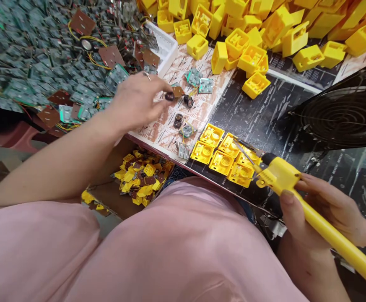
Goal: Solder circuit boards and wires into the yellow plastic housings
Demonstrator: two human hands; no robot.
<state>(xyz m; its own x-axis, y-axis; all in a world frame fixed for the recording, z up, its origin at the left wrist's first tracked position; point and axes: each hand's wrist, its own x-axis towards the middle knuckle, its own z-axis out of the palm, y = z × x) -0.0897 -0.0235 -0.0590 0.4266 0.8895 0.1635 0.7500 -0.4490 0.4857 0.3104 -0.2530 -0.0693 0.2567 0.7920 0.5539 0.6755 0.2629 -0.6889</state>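
Pink shirt (183,243) fills bottom centre; heaped circuit boards (47,63) upper left, fan (343,115) right. Right hand (338,207) grips thin-tipped yellow tool (281,174) over open cases (221,162); left hand (135,100) at brown board (178,91), grip unclear.

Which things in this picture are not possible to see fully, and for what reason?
In the head view:
Yellow tool: rear end cut off by the edge.
Rightmost yellow case of the far row: partly covered by the tool.
Left hand: its contact with the small brown board too small to judge.
Box below the table: partly hidden by the pink clothing.
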